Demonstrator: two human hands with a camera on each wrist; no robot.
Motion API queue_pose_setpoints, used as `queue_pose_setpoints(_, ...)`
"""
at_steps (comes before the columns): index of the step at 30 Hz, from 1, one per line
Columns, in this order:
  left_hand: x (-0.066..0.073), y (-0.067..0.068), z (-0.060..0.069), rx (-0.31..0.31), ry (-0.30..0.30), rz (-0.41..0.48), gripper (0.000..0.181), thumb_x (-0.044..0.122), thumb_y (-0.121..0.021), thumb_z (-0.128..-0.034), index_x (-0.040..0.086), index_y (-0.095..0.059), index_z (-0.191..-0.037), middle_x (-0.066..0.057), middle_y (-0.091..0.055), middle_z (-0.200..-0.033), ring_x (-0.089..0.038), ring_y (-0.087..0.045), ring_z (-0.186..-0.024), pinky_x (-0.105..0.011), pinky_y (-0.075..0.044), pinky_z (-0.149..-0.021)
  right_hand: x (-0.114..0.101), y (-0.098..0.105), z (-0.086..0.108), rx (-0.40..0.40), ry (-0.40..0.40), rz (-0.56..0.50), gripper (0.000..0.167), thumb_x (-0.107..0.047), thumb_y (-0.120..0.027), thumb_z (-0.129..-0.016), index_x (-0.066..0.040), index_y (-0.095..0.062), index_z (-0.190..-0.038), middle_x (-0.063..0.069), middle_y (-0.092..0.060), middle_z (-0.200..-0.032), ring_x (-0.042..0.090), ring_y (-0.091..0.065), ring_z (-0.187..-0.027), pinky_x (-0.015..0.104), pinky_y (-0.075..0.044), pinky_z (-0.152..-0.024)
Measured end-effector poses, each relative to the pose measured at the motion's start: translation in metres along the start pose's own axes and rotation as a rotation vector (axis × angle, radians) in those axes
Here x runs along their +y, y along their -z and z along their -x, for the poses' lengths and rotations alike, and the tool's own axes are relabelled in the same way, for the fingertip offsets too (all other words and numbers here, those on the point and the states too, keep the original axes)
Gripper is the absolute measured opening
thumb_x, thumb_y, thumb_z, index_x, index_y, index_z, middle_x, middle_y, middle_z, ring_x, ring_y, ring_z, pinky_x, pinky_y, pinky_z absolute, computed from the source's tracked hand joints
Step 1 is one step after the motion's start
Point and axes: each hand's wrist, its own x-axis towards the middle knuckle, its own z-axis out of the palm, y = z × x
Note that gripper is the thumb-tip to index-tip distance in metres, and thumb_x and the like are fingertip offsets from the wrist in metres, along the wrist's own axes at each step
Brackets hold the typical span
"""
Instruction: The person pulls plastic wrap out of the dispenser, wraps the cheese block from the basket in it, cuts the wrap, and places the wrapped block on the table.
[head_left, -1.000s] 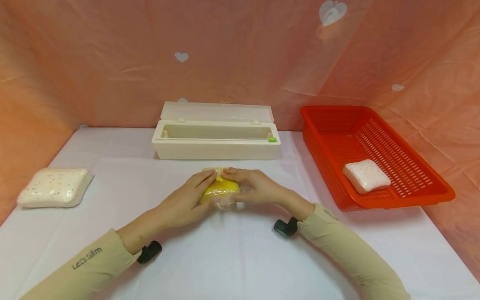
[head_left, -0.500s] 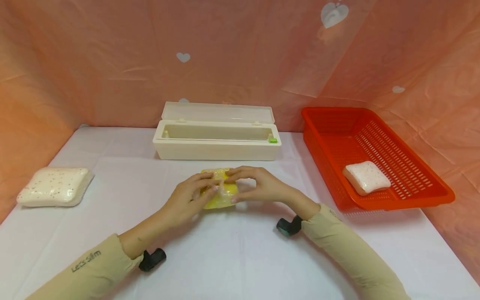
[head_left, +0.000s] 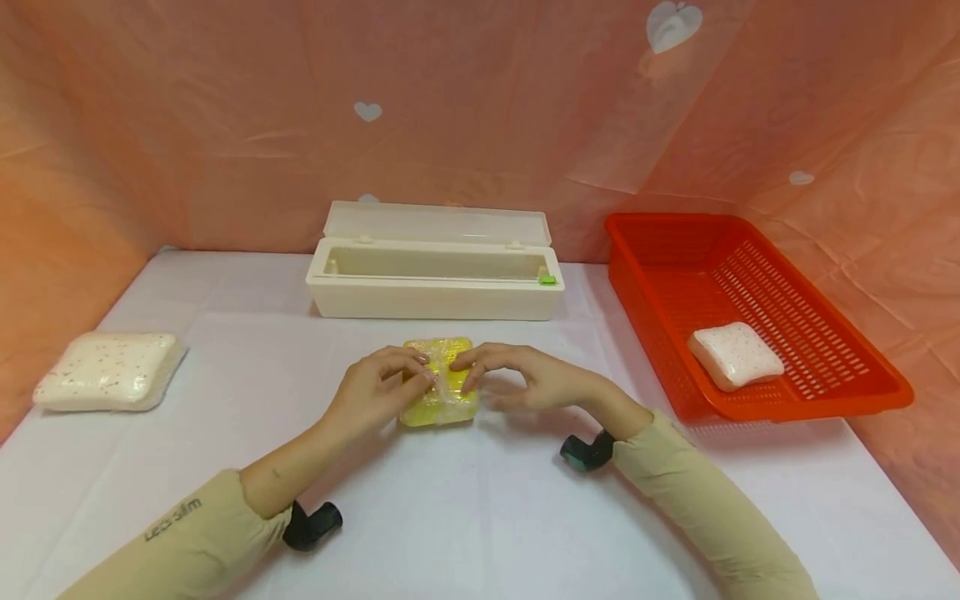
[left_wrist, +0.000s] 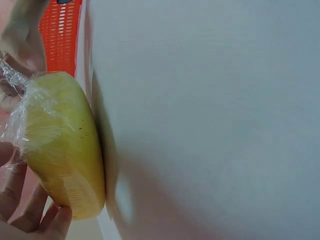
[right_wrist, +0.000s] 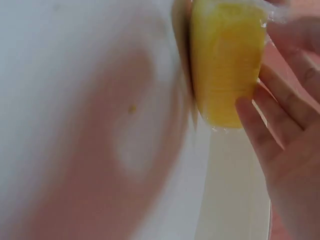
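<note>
Between tabletop (head_left: 450, 517) side edges, film (head_left: 442, 393) is seemingly being tucked, right hand (head_left: 536, 379) spread, left hand (head_left: 367, 393) unclear in grip, pressing being needed.

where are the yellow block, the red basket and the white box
yellow block (head_left: 448, 397), head view: near the middle of its wrapped top
red basket (head_left: 817, 409), head view: front rim
white box (head_left: 435, 302), head view: front face

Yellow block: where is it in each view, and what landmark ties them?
Head: yellow block, just below and left of centre.
Left wrist: yellow block, left side, around mid-height.
Right wrist: yellow block, top, right of centre.
Shared landmark: right hand, in all three.
</note>
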Motion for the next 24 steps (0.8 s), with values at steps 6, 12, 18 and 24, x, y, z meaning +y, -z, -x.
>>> queue_pose_setpoints(6,-0.001,-0.001,-0.005,0.010,0.108,0.019,0.012,0.014,-0.070,-0.0848,0.004,-0.068,-0.093,-0.012,-0.066,-0.108,-0.031,-0.062,-0.110,-0.045,-0.049,-0.096,-0.003,-0.005,-0.004,0.040,-0.044,-0.030,0.013,-0.012,-0.077,-0.081,-0.012,-0.069,-0.091,0.009,-0.062,-0.122,0.019,-0.053,-0.119,0.039,-0.036,-0.109)
queue_pose_setpoints(12,0.000,-0.003,-0.009,0.022,0.121,-0.018,0.020,0.014,-0.074,-0.0813,0.006,-0.063,-0.097,-0.012,-0.065,-0.107,-0.032,-0.063,-0.102,-0.045,-0.050,-0.090,-0.004,-0.012,-0.013,0.155,-0.111,-0.014,0.010,-0.015,-0.079,-0.079,-0.014,-0.069,-0.082,0.002,-0.067,-0.105,0.012,-0.058,-0.102,0.031,-0.046,-0.092)
queue_pose_setpoints(18,-0.001,-0.006,-0.010,0.048,0.071,-0.054,0.013,0.008,-0.076,-0.0782,0.005,-0.066,-0.086,-0.011,-0.065,-0.097,-0.028,-0.058,-0.100,-0.042,-0.048,-0.089,-0.003,-0.020,-0.022,0.271,-0.163,0.055,0.019,-0.013,-0.083,-0.074,-0.010,-0.065,-0.081,0.001,-0.062,-0.090,0.014,-0.055,-0.083,0.024,-0.048,-0.074)
queue_pose_setpoints(24,-0.005,-0.008,-0.010,0.076,-0.064,-0.130,0.008,0.006,-0.079,-0.0754,0.008,-0.071,-0.078,-0.005,-0.067,-0.087,-0.026,-0.055,-0.094,-0.038,-0.037,-0.084,-0.010,-0.024,-0.024,0.345,-0.276,0.186,0.023,-0.019,-0.083,-0.075,-0.010,-0.061,-0.081,0.001,-0.055,-0.089,0.018,-0.053,-0.081,0.023,-0.045,-0.072)
